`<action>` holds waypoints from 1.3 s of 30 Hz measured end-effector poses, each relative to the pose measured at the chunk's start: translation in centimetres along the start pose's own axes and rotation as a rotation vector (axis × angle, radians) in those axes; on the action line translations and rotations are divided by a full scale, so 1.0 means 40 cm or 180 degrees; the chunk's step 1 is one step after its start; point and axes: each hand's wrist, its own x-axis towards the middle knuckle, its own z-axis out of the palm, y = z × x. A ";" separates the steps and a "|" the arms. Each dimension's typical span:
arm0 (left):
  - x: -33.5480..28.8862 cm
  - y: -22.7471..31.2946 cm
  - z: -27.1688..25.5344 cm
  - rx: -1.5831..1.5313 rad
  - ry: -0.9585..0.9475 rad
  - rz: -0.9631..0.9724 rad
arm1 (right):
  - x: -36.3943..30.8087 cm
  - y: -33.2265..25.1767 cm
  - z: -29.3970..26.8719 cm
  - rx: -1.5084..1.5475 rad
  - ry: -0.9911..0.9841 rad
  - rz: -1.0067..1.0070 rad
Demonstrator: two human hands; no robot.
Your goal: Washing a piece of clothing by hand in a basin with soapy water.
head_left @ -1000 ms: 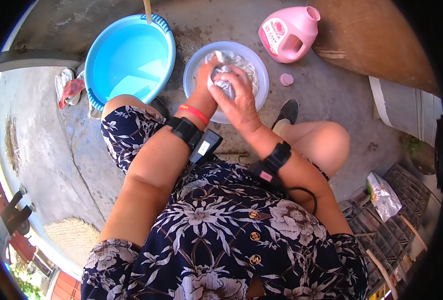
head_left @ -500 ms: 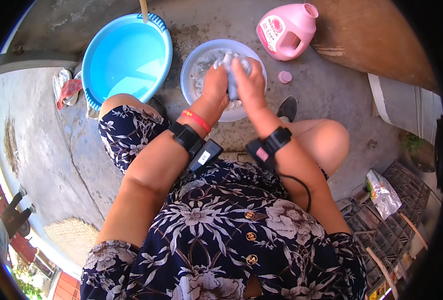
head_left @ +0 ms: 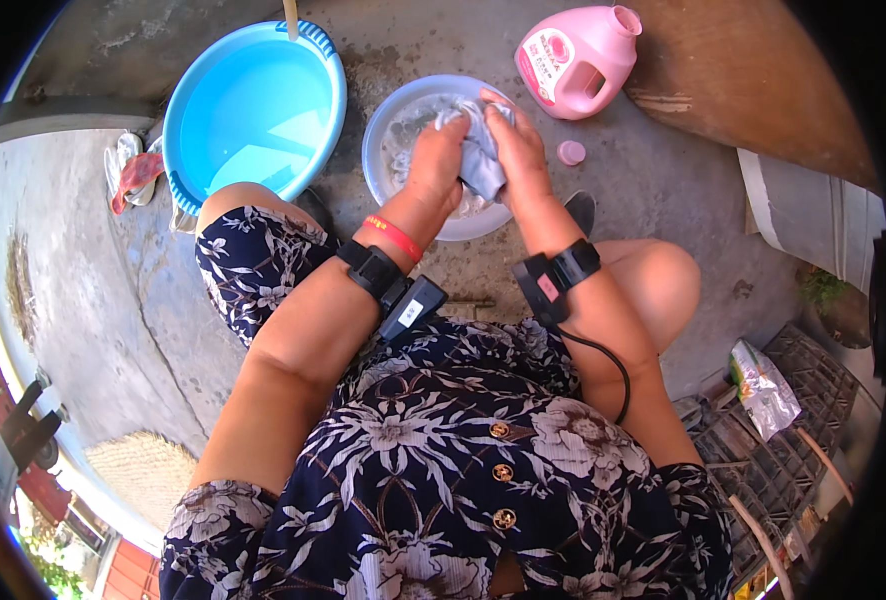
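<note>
Between my two hands is a wet, crumpled light grey cloth (head_left: 480, 158), held over a pale basin (head_left: 372, 150) of sudsy water. My left hand (head_left: 436, 160) grips the cloth's left side, with the fingers curled into it. On the other side my right hand (head_left: 519, 150) is closed round the cloth, thumb against it and fingertips partly hidden behind. Below the cloth, foam and cloudy water show in the basin.
A large blue tub (head_left: 338, 110) of clear water stands left of the basin. To the right are an uncapped pink detergent jug (head_left: 585, 60) and a small pink cap (head_left: 570, 153) on the concrete floor. A shiny packet (head_left: 766, 390) lies on a rack at the lower right.
My right hand has shifted a little to the right, away from the left one. The cloth between them is more spread out and shows a wider face.
</note>
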 end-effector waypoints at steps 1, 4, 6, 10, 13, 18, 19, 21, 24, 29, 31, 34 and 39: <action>-0.004 0.007 0.007 0.0013 0.0013 0.0063 | 0.002 -0.004 0.000 0.1081 -0.0338 0.0353; 0.036 0.066 -0.078 -0.0302 -0.0215 -0.0263 | -0.084 -0.007 0.038 -0.0422 -0.0603 -0.1368; 0.072 0.072 -0.112 -0.0346 -0.0383 -0.0507 | -0.156 -0.042 0.051 -0.1923 -0.0641 -0.2559; 0.005 0.016 -0.006 -0.0020 -0.0089 0.0011 | -0.044 -0.013 0.013 -0.1221 0.0176 -0.0982; -0.031 0.029 0.027 0.0395 -0.0130 -0.0023 | 0.005 -0.007 -0.030 0.0733 -0.0211 0.0387; 0.052 0.086 -0.080 0.0305 -0.0683 -0.0151 | -0.136 -0.011 0.038 -0.1356 -0.0646 -0.2436; 0.032 0.079 -0.059 0.0301 -0.0682 -0.0171 | -0.149 -0.017 0.034 -0.1897 -0.0468 -0.2686; -0.010 0.041 -0.004 -0.0570 -0.0058 -0.0395 | -0.079 0.011 0.011 -0.1201 -0.0196 -0.1499; -0.007 0.029 0.009 -0.0117 -0.0112 -0.0219 | 0.002 -0.006 -0.013 -0.0506 0.0195 -0.0588; 0.084 0.045 -0.121 -0.0646 -0.0890 -0.0671 | -0.116 -0.019 0.053 -0.0574 -0.0787 -0.2108; 0.039 0.069 -0.076 -0.1099 -0.1227 -0.1015 | -0.143 -0.035 0.039 -0.1766 -0.0493 -0.2938; 0.001 0.017 0.002 -0.0072 -0.0031 -0.0168 | -0.046 -0.021 0.012 -0.1010 0.0327 -0.0761; -0.013 0.040 0.007 -0.0249 -0.0191 -0.0339 | -0.019 0.025 0.005 0.0237 0.0092 -0.0634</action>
